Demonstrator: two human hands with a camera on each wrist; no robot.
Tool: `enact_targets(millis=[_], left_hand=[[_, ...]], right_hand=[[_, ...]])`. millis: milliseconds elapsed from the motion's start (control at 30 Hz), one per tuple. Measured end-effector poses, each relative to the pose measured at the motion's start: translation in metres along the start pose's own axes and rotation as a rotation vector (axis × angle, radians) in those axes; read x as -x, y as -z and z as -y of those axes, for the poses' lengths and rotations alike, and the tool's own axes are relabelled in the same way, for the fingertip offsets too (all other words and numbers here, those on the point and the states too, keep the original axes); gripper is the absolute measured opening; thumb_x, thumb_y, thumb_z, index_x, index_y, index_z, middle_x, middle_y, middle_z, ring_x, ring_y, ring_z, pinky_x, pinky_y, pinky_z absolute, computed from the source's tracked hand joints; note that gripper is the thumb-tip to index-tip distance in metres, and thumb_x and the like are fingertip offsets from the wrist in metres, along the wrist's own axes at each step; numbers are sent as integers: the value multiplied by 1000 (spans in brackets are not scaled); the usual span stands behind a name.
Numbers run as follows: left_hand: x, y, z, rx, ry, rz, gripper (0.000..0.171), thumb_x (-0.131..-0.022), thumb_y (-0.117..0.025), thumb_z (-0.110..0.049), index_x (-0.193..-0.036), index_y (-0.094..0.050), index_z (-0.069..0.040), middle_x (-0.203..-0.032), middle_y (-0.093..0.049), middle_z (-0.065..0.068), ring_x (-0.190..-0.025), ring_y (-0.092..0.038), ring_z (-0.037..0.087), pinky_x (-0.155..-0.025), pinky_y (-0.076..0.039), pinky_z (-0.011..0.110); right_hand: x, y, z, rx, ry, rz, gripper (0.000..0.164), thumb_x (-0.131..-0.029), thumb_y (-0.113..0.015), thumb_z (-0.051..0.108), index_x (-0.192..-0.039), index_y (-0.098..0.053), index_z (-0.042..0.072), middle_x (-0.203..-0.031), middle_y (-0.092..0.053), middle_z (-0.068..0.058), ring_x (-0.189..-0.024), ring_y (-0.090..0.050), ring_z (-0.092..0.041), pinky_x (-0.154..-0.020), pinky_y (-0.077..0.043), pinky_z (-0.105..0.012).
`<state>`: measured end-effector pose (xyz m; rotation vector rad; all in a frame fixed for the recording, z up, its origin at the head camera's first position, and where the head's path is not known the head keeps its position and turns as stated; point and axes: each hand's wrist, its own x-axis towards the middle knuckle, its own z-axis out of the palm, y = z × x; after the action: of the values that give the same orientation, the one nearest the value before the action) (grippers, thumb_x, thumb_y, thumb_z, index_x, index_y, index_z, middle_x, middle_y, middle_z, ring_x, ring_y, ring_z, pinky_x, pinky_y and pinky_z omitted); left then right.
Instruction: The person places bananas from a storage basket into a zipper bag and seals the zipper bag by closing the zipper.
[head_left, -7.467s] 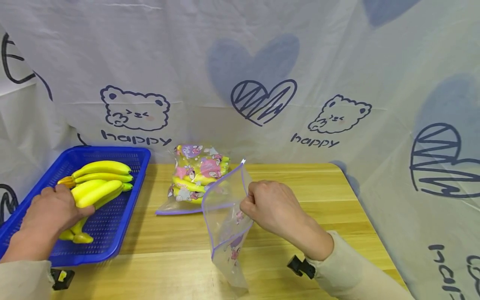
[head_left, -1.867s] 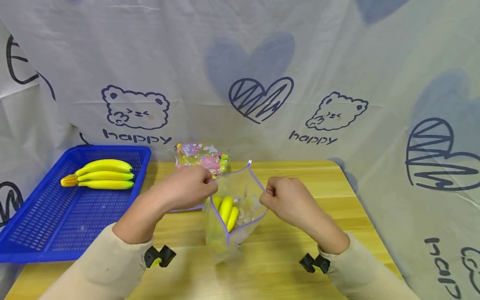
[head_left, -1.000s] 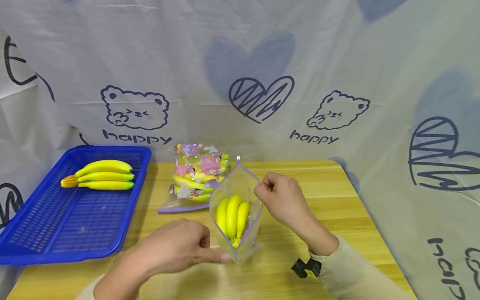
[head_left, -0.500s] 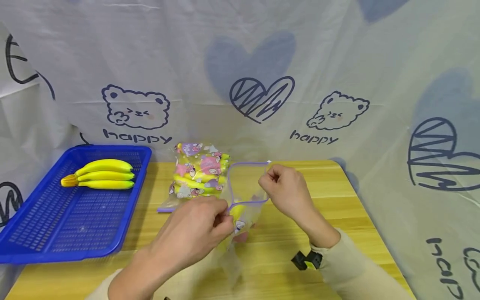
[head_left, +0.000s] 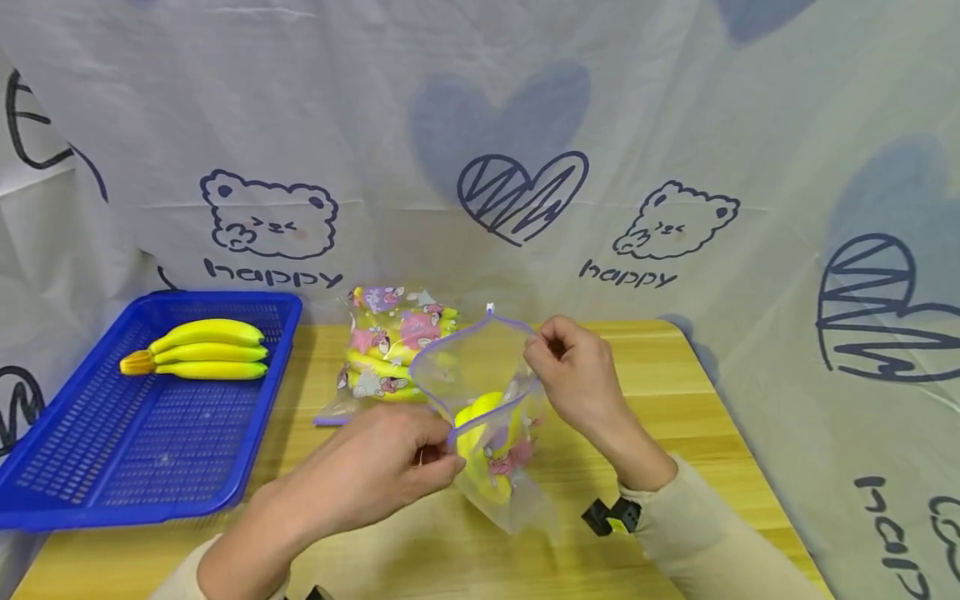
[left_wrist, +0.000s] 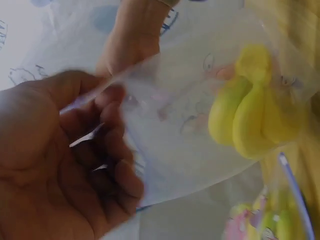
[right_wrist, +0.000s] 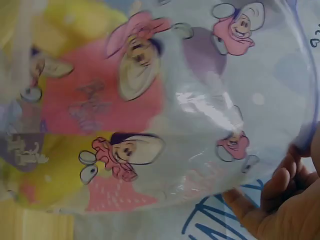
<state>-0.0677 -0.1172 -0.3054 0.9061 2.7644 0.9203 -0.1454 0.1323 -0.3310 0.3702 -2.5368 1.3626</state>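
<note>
A clear zip bag (head_left: 480, 354) with a purple rim and pink cartoon prints stands with its mouth spread between both hands. Inside it lies a bunch of bananas (head_left: 476, 410), seen through the plastic in the left wrist view too. My left hand (head_left: 382, 467) pinches the near left corner of the rim between thumb and fingers. My right hand (head_left: 577, 367) pinches the right side of the rim. In the right wrist view the printed face of the bag (right_wrist: 135, 100) fills most of the picture, with the right hand's fingers at its edge.
A blue plastic basket (head_left: 150, 492) at the left holds another bunch of bananas (head_left: 210, 350). Behind the held bag, a second printed zip bag (head_left: 390, 342) with bananas lies on the wooden table (head_left: 637, 417). A printed white cloth (head_left: 390, 167) hangs behind.
Earlier the left hand lifted a banana bunch from the basket; that bunch is now in the bag. The left hand has since shifted along the rim to its near corner, and the bag has turned.
</note>
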Motion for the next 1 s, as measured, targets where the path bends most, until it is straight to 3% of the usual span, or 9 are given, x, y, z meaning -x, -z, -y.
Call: enact_targets(millis=[133,233,333,433,533,633,700,833,1000], left_hand=[[1,3,19,74,190,101,46,-97,-64,-63,-69,-62,-27,-63,-49,-14,-57,-44,4,-52,-38,26],[-1,4,31,8,376,60,56,-98,-58,-68,-69,-58,-20,-62,-47,-8,-56,-42,12,-53,-36,31],[-5,3,39,-89,473,25,53,-102,-59,-61,-71,-53,-18,-64,-46,-4,-57,-42,16,-55,-34,33],[-12,-2,42,-117,469,7,43,-103,-60,-42,-69,-48,-19,-62,-43,-4,-56,-40,15,-54,-31,32],[-19,-5,43,-152,438,-98,37,-98,-56,-25,-63,-45,-19,-58,-40,-4,-54,-38,16,-51,-29,32],[-23,-1,42,-228,448,-233,33,-94,-53,-22,-62,-46,-19,-58,-44,-2,-54,-44,19,-48,-31,34],[-23,3,39,-258,451,-282,31,-93,-53,-22,-63,-47,-19,-59,-46,-1,-56,-46,21,-48,-32,35],[-21,9,26,-181,400,-242,31,-93,-54,-21,-64,-44,-19,-57,-40,-4,-54,-39,16,-50,-28,32],[-25,7,13,-116,339,-156,35,-95,-55,-21,-64,-39,-19,-56,-31,-6,-52,-30,12,-52,-25,30]], right_hand=[[6,0,-6,23,16,40,19,-95,-62,9,-77,-60,11,-66,-53,-1,-56,-45,-13,-53,-35,-24],[8,1,-7,56,42,63,19,-93,-62,8,-75,-60,12,-66,-54,0,-55,-45,-13,-53,-37,-24],[9,4,-5,96,49,93,17,-92,-63,9,-75,-61,13,-66,-54,1,-56,-46,-13,-53,-37,-24],[8,9,-1,211,32,178,18,-91,-67,12,-75,-61,14,-65,-54,3,-55,-46,-13,-54,-38,-25],[7,19,5,407,21,257,19,-90,-67,14,-73,-59,16,-63,-52,4,-55,-46,-14,-54,-38,-28],[4,30,8,573,1,243,20,-87,-65,12,-70,-55,15,-61,-50,2,-54,-45,-16,-52,-35,-31],[3,37,9,622,-17,211,19,-85,-64,10,-69,-53,15,-60,-48,1,-53,-44,-17,-51,-32,-31],[4,42,15,568,-17,233,19,-87,-64,12,-71,-55,15,-61,-50,2,-53,-44,-16,-53,-34,-31],[13,23,21,502,40,312,20,-89,-68,13,-72,-58,16,-63,-54,4,-55,-47,-13,-57,-41,-30]])
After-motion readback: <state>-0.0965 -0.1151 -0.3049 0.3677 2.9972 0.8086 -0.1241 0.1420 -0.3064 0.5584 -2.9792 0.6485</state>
